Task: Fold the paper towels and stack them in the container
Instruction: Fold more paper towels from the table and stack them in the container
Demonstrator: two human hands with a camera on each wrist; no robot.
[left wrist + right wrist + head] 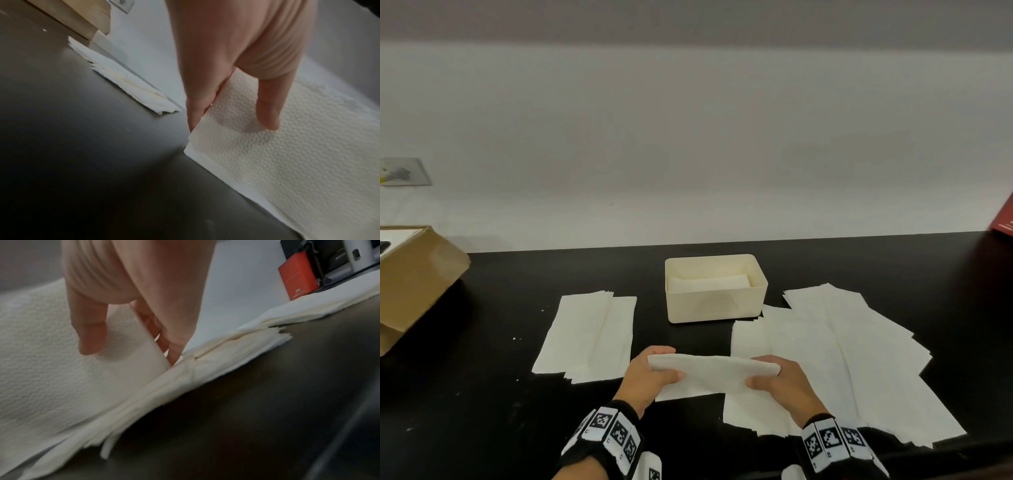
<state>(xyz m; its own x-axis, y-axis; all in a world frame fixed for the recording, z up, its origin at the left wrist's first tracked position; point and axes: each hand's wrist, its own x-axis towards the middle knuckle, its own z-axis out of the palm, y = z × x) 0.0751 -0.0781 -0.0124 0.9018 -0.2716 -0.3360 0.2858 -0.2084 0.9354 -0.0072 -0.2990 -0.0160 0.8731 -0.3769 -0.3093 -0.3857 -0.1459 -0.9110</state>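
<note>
A white paper towel is held between both hands near the front of the black table, its far edge lifted and curling toward me. My left hand pinches its left end, thumb on top and fingers behind the sheet. My right hand pinches the right end the same way. The cream container stands behind the hands with a folded towel lying inside. A pile of flat towels lies to the left, and a larger fanned pile lies to the right.
A cardboard box sits at the table's left edge. A red box stands at the far right corner, also seen in the right wrist view as the red box beside dark equipment. A white wall rises behind the table.
</note>
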